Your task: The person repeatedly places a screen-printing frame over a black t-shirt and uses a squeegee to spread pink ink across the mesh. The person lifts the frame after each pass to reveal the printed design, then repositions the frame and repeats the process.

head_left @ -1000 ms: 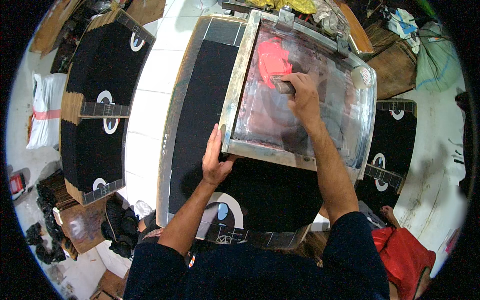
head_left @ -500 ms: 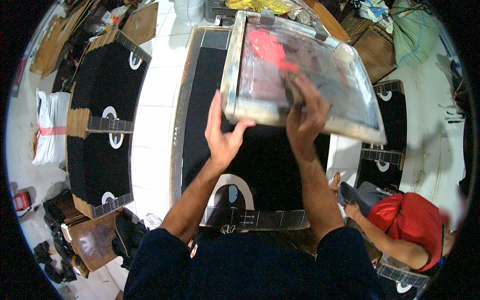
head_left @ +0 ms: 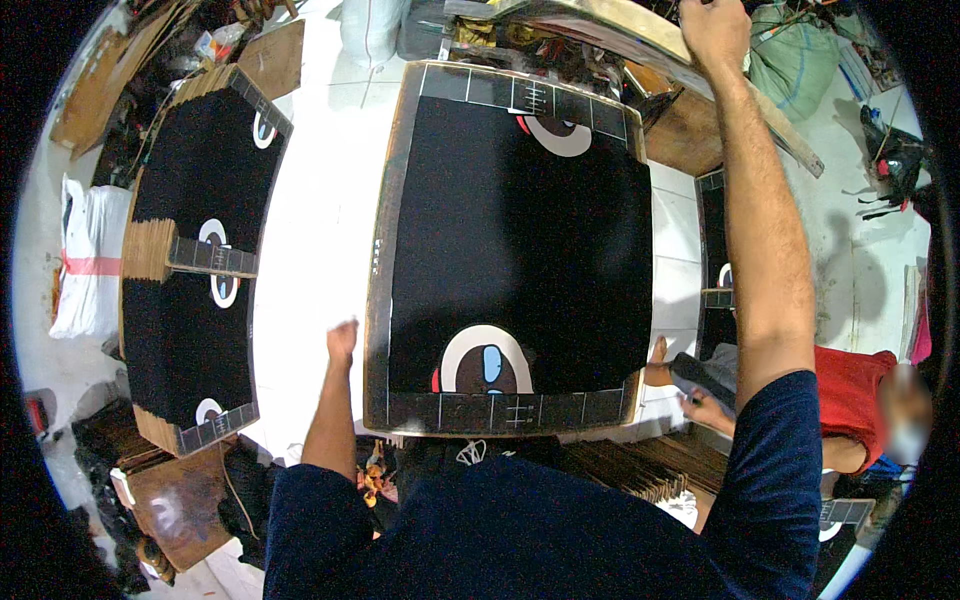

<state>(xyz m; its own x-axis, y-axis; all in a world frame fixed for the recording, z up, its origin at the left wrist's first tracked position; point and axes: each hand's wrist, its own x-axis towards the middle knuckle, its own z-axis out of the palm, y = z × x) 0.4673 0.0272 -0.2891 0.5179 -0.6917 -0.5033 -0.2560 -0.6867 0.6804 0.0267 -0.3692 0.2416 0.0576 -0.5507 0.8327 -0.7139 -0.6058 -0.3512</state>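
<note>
My right hand point(head_left: 715, 35) is closed on the raised, tilted wooden screen frame point(head_left: 800, 145) at the upper right; its inner face is mostly out of view. My left hand point(head_left: 341, 340) hangs just beside the left edge of the middle board point(head_left: 378, 290), touching nothing that I can make out; its fingers are blurred. The board bears a black fabric panel point(head_left: 510, 230) with white-ringed eye prints point(head_left: 480, 355) at top and bottom, between dark gridded strips point(head_left: 545, 412).
Stacked black panels point(head_left: 190, 330) lie at left, more panels point(head_left: 715, 250) at right. A co-worker in red point(head_left: 848, 405) is at lower right. Also around are a white sack point(head_left: 90, 240), green sack point(head_left: 795, 70), cardboard pile point(head_left: 620, 465) and pale tiled floor point(head_left: 300, 200).
The screen frame has been lifted off the board and swung up to the right in my right hand, uncovering the whole panel. My left hand has left the frame and moved down and left.
</note>
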